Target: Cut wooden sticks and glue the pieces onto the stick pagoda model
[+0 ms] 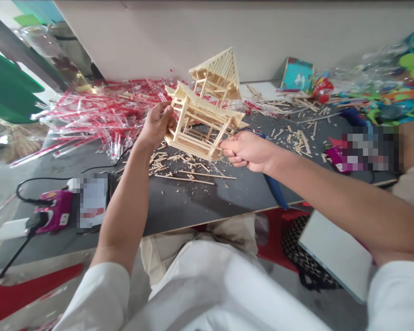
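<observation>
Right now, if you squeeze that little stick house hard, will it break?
Probably: the stick house is built of thin sticks with open gaps, so it looks fragile. It likely weighs little, since the left hand and right hand lift it with just fingers. It seems stiff, unbent though tilted.

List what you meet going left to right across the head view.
purple corded tool → left hand → stick-built house model → right hand → teal box → green craft cutouts
</observation>
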